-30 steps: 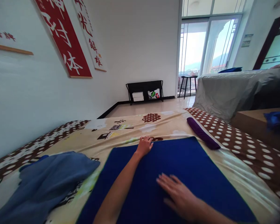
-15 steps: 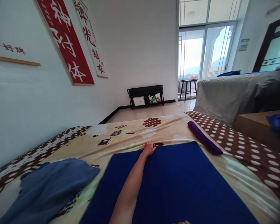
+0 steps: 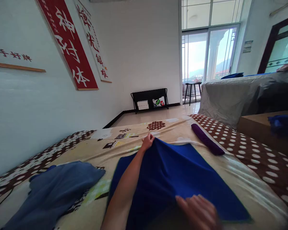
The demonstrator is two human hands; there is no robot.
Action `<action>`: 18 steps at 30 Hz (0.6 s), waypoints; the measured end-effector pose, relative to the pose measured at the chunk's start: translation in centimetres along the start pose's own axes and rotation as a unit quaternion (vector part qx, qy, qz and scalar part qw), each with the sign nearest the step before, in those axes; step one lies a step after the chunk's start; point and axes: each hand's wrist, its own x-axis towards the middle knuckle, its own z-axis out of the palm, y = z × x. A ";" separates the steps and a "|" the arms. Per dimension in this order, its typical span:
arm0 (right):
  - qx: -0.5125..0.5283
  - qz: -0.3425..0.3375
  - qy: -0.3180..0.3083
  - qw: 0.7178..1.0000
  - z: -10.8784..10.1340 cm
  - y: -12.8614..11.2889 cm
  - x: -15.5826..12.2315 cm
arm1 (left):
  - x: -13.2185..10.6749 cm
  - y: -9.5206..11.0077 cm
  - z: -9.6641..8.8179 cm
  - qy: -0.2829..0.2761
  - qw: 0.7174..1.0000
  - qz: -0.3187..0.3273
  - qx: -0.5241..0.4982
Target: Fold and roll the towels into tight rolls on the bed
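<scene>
Head view shows the blue towel [image 3: 182, 169] on the patterned blanket [image 3: 124, 140] at middle frame. The left hand [image 3: 147, 142] pinches its far edge, held raised. The right hand [image 3: 198, 212], blurred at the bottom, looks closed on the near edge. A purple roll [image 3: 206, 139] lies to the right.

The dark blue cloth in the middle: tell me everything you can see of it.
The dark blue cloth is a plain, soft-looking rectangle with a thin green edge, lying on the patterned blanket. The left hand pinches its far edge and holds it up, so the middle tents. The blurred right hand is at its near edge.
</scene>
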 end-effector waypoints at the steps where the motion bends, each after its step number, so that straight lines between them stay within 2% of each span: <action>1: 0.006 0.002 0.001 1.000 -1.8 1.0 1.9 | 0.3 0.7 -2.0 0.023 0.999 -0.001 -0.030; 3: 0.002 0.011 0.004 1.000 -5.9 3.2 6.1 | 0.7 2.0 -6.8 0.067 0.994 0.002 -0.092; 5: -0.067 0.076 0.029 0.994 -9.7 5.4 10.3 | 0.5 3.1 -12.2 0.093 0.984 0.008 -0.149; 8: -0.113 0.175 0.018 0.978 -13.3 8.8 15.9 | -1.0 4.5 -19.8 0.092 0.972 0.014 -0.215; 10: -0.074 0.208 0.038 0.975 -14.0 10.8 18.8 | -2.4 5.2 -23.7 0.088 0.966 0.014 -0.243; 12: 0.002 0.225 0.058 0.973 -13.9 12.5 21.1 | -3.8 5.8 -26.5 0.090 0.962 0.013 -0.259; 15: 0.094 0.239 0.038 0.966 -13.3 14.7 23.6 | -5.5 6.4 -29.4 0.097 0.961 0.017 -0.259; 18: 0.141 0.249 0.008 0.958 -12.9 16.6 25.3 | -6.5 6.6 -31.4 0.087 0.969 0.043 -0.229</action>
